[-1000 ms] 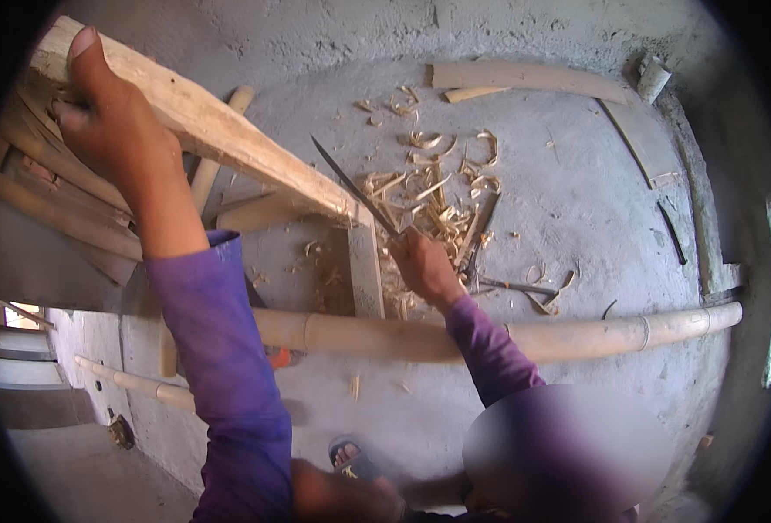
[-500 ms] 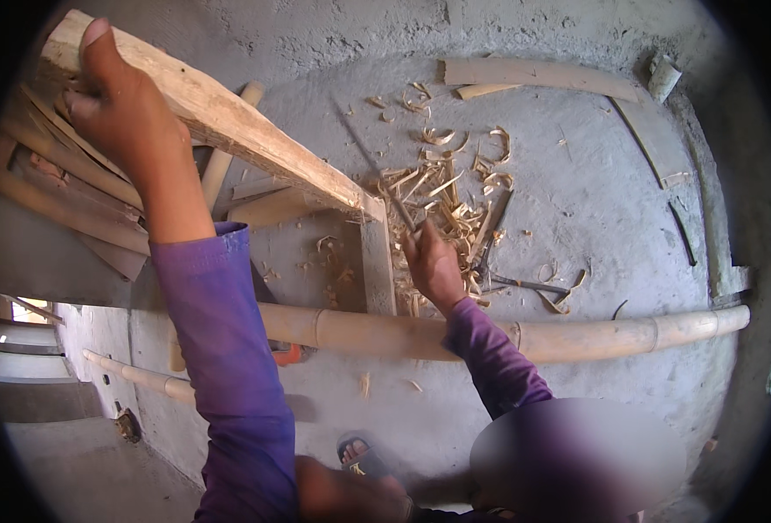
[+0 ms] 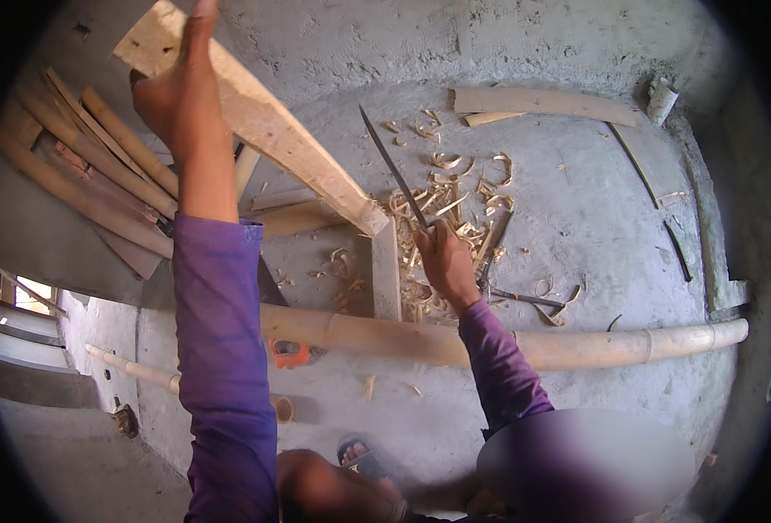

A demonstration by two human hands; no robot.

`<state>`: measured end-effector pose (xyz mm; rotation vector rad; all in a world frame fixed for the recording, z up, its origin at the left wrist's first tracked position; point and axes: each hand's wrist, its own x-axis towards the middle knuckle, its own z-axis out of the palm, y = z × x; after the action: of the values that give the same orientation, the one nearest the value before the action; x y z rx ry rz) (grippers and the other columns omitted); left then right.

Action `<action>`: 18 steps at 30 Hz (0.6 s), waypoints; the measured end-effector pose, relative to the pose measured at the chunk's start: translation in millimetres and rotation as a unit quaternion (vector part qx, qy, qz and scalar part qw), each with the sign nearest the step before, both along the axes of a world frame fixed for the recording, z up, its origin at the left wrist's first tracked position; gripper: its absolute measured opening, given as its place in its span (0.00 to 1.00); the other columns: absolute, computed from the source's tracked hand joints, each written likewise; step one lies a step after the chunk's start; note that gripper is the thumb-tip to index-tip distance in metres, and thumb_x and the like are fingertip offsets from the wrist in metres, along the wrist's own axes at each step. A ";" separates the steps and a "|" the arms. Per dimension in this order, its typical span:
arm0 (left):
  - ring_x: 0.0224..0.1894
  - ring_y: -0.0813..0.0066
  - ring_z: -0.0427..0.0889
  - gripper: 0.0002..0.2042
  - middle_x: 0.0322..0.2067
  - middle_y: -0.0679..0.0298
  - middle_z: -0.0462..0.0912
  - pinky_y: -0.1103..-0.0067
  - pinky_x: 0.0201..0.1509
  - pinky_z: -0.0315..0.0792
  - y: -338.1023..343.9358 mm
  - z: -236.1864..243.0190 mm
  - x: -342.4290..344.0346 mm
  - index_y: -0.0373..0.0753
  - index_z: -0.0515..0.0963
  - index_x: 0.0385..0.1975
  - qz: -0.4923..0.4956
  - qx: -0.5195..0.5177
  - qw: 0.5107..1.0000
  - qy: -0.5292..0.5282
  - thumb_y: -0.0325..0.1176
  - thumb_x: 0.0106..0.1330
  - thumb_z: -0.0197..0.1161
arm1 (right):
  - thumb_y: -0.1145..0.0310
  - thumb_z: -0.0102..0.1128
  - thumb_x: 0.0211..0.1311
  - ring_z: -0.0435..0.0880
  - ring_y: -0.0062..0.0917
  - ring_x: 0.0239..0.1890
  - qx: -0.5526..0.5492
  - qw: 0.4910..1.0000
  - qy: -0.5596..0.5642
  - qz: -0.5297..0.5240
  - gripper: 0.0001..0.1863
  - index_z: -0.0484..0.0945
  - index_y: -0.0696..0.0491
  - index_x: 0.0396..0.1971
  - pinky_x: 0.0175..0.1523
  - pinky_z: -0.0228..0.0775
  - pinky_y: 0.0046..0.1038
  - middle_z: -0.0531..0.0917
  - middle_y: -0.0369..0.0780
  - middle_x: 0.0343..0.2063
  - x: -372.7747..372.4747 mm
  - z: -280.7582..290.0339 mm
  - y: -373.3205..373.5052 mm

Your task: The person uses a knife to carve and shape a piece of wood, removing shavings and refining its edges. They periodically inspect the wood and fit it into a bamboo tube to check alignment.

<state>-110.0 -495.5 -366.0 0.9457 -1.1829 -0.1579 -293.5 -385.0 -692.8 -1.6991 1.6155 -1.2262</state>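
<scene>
Head view: left hand [image 3: 181,96] clamps upper end of split bamboo slat [image 3: 263,122], lower end propped by bamboo pole [image 3: 507,344]. Right hand [image 3: 442,261] grips long blade [image 3: 394,170], raised. Shaving step; next stroke needs blade set on slat edge.

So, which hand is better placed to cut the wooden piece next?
The right hand, probably. It already grips the long blade, whose edge is close to the lower end of the wooden piece. The left hand is busy holding that piece up at its top end.
</scene>
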 end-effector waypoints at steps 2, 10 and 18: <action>0.46 0.68 0.86 0.28 0.46 0.54 0.85 0.74 0.56 0.79 -5.6 -4.6 3.3 0.23 0.77 0.54 -0.060 -0.034 0.996 0.058 0.38 0.62 0.78 | 0.60 0.59 0.75 0.84 0.44 0.25 -0.073 0.996 -0.046 -0.008 0.16 0.71 0.58 0.45 0.26 0.70 0.40 0.84 0.49 0.27 6.3 18.9 15.0; 0.36 0.67 0.87 0.20 0.35 0.56 0.85 0.73 0.43 0.84 -20.8 -16.8 0.7 0.25 0.79 0.47 -0.042 -0.046 0.998 0.018 0.34 0.62 0.76 | 0.61 0.60 0.73 0.85 0.53 0.27 0.023 0.999 -0.034 0.008 0.16 0.68 0.57 0.45 0.29 0.75 0.49 0.84 0.53 0.26 59.4 2.0 16.7; 0.31 0.73 0.85 0.16 0.32 0.58 0.85 0.77 0.38 0.80 -29.6 -20.0 17.5 0.25 0.80 0.40 -0.040 -0.102 0.993 0.050 0.31 0.60 0.77 | 0.60 0.62 0.72 0.85 0.55 0.27 0.247 0.951 -0.173 0.065 0.18 0.69 0.59 0.47 0.31 0.75 0.48 0.83 0.54 0.24 42.3 31.7 2.0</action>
<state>-92.5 -525.1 -386.0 0.7045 -1.1209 -0.1446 -251.2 -383.1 -661.2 -1.1821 1.4186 -0.8950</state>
